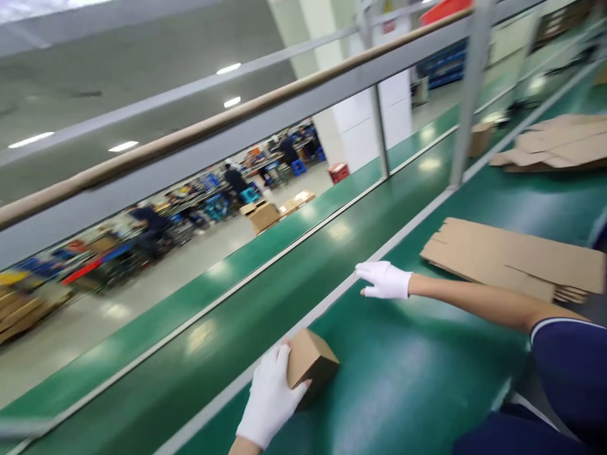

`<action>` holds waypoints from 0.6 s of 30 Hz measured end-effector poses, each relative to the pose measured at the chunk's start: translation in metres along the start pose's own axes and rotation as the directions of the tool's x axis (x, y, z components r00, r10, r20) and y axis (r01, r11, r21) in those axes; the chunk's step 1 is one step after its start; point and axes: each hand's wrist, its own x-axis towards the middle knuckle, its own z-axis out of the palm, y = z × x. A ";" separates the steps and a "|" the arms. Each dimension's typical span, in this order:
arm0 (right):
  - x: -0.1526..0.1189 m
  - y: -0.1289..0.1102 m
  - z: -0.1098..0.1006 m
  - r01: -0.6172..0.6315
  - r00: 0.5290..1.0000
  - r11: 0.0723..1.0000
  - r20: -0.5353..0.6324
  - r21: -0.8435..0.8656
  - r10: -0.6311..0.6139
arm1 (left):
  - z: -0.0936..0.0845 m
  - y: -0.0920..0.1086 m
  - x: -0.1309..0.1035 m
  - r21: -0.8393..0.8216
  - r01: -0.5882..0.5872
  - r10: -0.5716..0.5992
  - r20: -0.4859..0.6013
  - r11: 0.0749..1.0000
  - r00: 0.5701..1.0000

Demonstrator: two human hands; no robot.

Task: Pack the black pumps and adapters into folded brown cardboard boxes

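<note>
A small brown cardboard box stands on the green work surface at the lower middle. My left hand, in a white glove with bare fingertips, grips the box from its left side. Over the surface near the pale dividing rail, my right hand is stretched out with its fingers apart and nothing in them. Flat cardboard blanks lie stacked to the right, beyond my right forearm.
More flat cardboard lies at the upper right. A brown box stands near a grey post. A green conveyor belt runs diagonally beyond the rail. People sit at benches in the blurred background.
</note>
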 end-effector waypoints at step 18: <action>-0.076 0.209 -0.101 -0.930 0.357 0.362 -0.082 0.066 0.931 | -0.006 0.008 0.207 0.096 -0.046 0.068 -0.239 0.994 0.969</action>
